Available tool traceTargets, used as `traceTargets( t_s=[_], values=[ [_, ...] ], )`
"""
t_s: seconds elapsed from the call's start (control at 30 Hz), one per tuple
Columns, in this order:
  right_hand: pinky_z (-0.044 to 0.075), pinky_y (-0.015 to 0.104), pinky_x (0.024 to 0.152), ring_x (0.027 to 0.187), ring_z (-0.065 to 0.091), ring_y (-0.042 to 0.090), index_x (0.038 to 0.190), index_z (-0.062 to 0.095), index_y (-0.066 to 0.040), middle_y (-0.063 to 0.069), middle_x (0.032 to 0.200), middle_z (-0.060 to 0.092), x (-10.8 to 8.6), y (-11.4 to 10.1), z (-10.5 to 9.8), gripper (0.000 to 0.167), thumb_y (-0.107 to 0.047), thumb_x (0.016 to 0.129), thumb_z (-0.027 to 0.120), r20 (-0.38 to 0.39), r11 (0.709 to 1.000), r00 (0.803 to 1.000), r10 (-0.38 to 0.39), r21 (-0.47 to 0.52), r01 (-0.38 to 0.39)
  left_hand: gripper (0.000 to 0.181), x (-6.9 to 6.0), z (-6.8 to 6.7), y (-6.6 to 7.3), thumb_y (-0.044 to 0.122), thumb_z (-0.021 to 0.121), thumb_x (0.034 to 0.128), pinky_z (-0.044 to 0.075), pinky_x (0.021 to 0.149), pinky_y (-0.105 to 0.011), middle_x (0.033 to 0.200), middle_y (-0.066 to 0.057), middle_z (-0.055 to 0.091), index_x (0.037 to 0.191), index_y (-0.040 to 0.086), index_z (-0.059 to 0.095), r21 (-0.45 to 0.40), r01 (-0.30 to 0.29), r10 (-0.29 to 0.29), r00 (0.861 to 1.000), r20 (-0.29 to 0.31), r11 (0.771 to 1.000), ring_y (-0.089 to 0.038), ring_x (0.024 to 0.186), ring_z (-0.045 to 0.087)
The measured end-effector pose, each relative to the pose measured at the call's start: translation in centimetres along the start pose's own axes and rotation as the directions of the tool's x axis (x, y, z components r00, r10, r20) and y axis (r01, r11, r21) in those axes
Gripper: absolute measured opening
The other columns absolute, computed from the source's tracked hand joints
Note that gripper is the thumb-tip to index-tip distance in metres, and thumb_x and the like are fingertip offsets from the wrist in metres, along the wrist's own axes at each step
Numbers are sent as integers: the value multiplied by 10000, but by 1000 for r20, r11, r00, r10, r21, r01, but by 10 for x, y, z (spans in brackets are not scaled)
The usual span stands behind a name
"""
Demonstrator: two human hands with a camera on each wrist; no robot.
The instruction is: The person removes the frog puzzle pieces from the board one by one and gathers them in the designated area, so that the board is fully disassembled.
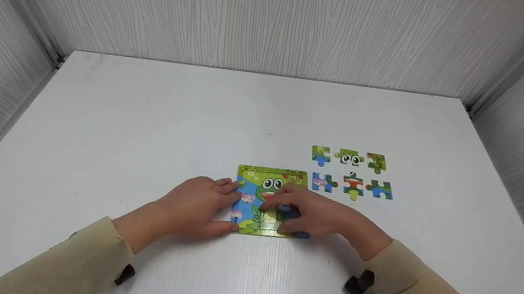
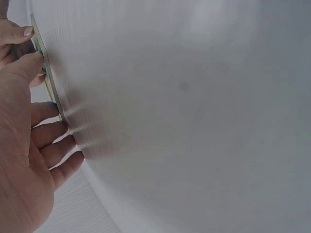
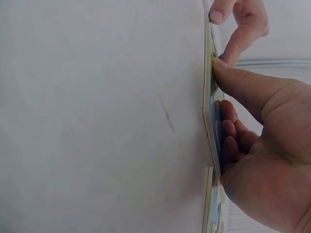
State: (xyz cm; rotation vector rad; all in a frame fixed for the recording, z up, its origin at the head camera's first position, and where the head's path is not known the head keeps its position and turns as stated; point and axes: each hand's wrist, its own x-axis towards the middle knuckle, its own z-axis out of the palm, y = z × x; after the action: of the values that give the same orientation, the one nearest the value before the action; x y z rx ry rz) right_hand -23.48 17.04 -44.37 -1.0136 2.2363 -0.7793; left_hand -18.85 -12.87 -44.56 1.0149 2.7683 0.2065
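A frog puzzle board (image 1: 251, 172) lies flat on the white table. My left hand (image 1: 196, 205) rests along its left edge, with fingertips and thumb touching the border; the left wrist view shows these fingers (image 2: 58, 155) only slightly bent. Over the board's lower right is my right hand (image 1: 317, 212). Its thumb and index finger pinch a light green puzzle piece (image 1: 270, 221) at the board's lower middle, while the other fingers (image 3: 229, 128) curl against the board. Part of the board is hidden under that hand.
Several loose puzzle pieces lie in two rows right of the board, among them a piece with frog eyes (image 1: 350, 158) and one with a red mouth (image 1: 353, 184). Grey wood-grain panels (image 1: 273, 16) wall in the table (image 1: 166, 115) at the back and sides.
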Motion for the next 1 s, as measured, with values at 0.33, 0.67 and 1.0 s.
traceTargets(
  t_s=[0.33, 0.67, 1.0],
  values=[
    [376, 514, 1173, 1377, 426, 262, 1470, 658, -312, 58, 1516, 468, -1, -1, -4, 513, -134, 991, 703, 43, 1000, 999, 20, -6, -19, 744, 1, 0, -1, 603, 547, 1021, 417, 1181, -517, 1616, -115, 492, 1562, 93, 545, 6, 5, -5, 1000, 11, 1000, -306, 1504, 453],
    [373, 492, 1173, 1381, 409, 238, 1474, 654, -333, 30, 1530, 458, -1, 0, -5, 515, -144, 995, 682, 57, 999, 998, 40, -12, -39, 759, 1, 0, -1, 618, 543, 1019, 420, 1179, -523, 1619, -111, 486, 1566, 92, 540, 10, 6, -6, 1000, 13, 1000, -302, 1508, 449],
    [390, 475, 1156, 1383, 422, 235, 1481, 656, -297, 33, 1528, 476, -2, 1, -7, 540, -84, 985, 634, 54, 1000, 999, 3, -4, -3, 747, 0, -2, 1, 605, 551, 1021, 419, 1177, -517, 1628, -102, 479, 1569, 98, 537, 4, 14, -15, 1000, 22, 1000, -298, 1513, 441]
  ],
)
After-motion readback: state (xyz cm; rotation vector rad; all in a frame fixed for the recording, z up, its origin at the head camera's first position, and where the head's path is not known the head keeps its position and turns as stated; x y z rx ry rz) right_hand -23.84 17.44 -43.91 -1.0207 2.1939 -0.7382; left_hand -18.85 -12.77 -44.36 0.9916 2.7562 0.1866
